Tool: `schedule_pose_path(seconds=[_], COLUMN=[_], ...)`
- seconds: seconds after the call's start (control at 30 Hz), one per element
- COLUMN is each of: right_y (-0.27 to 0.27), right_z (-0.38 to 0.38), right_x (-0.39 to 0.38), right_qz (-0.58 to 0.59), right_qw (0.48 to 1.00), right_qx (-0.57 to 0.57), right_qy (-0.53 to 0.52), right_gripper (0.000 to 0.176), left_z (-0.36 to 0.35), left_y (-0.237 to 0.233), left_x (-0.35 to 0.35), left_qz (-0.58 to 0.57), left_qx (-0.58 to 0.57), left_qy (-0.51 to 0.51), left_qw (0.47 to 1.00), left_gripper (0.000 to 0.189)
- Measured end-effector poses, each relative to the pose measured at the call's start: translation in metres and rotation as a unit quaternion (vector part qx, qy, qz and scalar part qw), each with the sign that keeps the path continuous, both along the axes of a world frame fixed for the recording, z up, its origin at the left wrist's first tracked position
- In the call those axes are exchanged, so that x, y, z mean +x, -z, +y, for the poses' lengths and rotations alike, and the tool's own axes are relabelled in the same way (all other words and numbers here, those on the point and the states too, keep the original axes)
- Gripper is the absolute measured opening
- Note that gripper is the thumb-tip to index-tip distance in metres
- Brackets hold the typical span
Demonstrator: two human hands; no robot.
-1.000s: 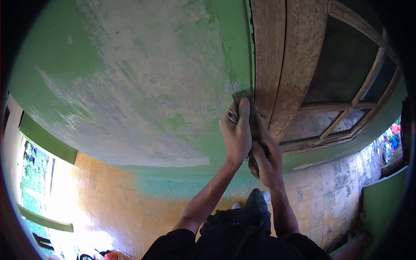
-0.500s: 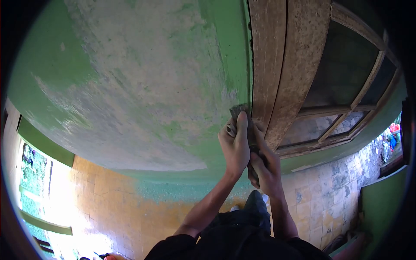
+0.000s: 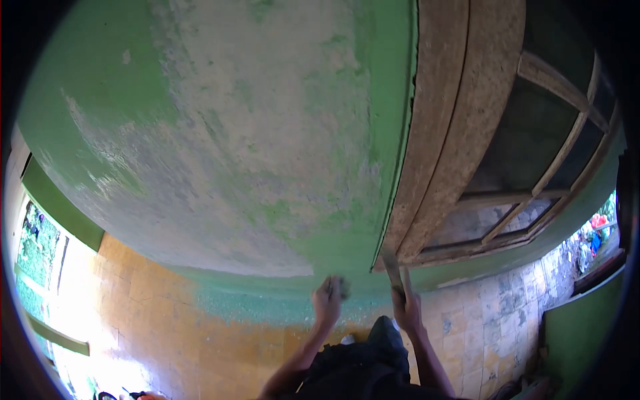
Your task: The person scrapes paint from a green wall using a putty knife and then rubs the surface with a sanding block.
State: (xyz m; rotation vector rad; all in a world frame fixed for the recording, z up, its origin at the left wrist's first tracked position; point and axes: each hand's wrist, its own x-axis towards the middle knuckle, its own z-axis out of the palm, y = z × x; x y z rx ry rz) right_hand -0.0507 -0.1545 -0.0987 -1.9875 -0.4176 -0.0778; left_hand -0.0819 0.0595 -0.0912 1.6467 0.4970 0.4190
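Observation:
My right hand [image 3: 409, 310] is wrapped round the dark handle of a scraper [image 3: 392, 267], its index finger stretched along the tool. The scraper's flat grey blade points up, its tip overlapping the lower corner of the wooden window frame [image 3: 427, 153]. Left of it, my left hand [image 3: 327, 301] is closed in front of the lower wall and smeared by motion. A dark, blurred patch shows at its fingers; I cannot tell what it is. Above both hands, the green wall [image 3: 383, 100] has a large pale patch [image 3: 267, 133] of worn-off paint.
The window's glass panes [image 3: 527, 133] sit right of the frame. Below the wall runs a tiled floor [image 3: 167, 293], yellowish at left and greyer at right. A green panel [image 3: 587, 320] stands at lower right. Bright openings show at both sides, and my shoe [image 3: 385, 328] is below my hands.
My hands were together on the scraper at the wall beside the frame. Now they are apart and lower; the left has let go and moved left, the right keeps the scraper. The view has shifted.

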Motion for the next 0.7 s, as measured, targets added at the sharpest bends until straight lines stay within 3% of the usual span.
schedule_pose_path(seconds=[0.03,0.07,0.1,0.13,0.17,0.2,0.23,0.27,0.3,0.4,0.53,0.6,0.63,0.67,0.7], right_y=[0.033,0.079,0.133,0.185,0.227,0.254,0.298,0.374,0.389,0.366,0.388,0.416,0.443,0.463,0.482], right_z=[-0.014,-0.034,-0.06,-0.089,-0.12,-0.15,-0.193,-0.247,-0.278,-0.306,-0.302,-0.296,-0.293,-0.28,-0.269], right_x=[-0.014,-0.029,-0.049,-0.071,-0.101,-0.134,-0.172,-0.22,-0.255,-0.29,-0.29,-0.277,-0.265,-0.246,-0.224], right_qz=[0.006,-0.001,0.05,0.135,0.225,0.347,0.427,0.498,0.56,0.632,0.622,0.59,0.557,0.487,0.38], right_qw=[0.999,0.998,0.991,0.976,0.947,0.913,0.871,0.809,0.747,0.672,0.682,0.702,0.717,0.739,0.757], right_qx=[0.005,-0.007,-0.051,-0.097,-0.144,-0.117,-0.2,-0.294,-0.351,-0.385,-0.384,-0.393,-0.405,-0.43,-0.462], right_qy=[0.038,0.069,0.11,0.143,0.177,0.183,0.139,0.104,0.074,0.039,-0.024,-0.071,-0.108,-0.177,-0.265], right_gripper=[0.065,0.064,0.062,0.058,0.056,0.05,0.053,0.045,0.044,0.043,0.042,0.041,0.041,0.041,0.04], left_z=[0.022,0.042,0.059,0.068,0.097,0.103,0.107,0.107,0.109,0.113,0.106,0.096,0.085,0.08,0.073], left_y=[0.053,0.142,0.197,0.233,0.342,0.352,0.383,0.372,0.361,0.355,0.376,0.377,0.356,0.366,0.376], left_x=[-0.028,-0.064,-0.109,-0.153,-0.224,-0.27,-0.336,-0.373,-0.392,-0.408,-0.383,-0.343,-0.313,-0.287,-0.26], left_qz=[0.108,0.1,0.182,0.341,0.342,0.474,0.52,0.596,0.636,0.661,0.607,0.602,0.605,0.56,0.447], left_qx=[0.154,0.235,0.266,0.294,0.425,0.299,0.306,0.241,0.207,0.162,0.158,0.059,0.063,0.086,0.359], left_qy=[0.035,0.03,0.045,0.079,0.194,0.219,0.263,0.228,0.186,0.085,0.009,-0.006,0.014,0.039,0.174], left_qw=[0.982,0.966,0.946,0.89,0.815,0.799,0.753,0.731,0.72,0.728,0.779,0.796,0.794,0.823,0.801], left_gripper=[0.032,0.031,0.036,0.036,0.034,0.03,0.034,0.035,0.036,0.04,0.047,0.05,0.051,0.045,0.033])
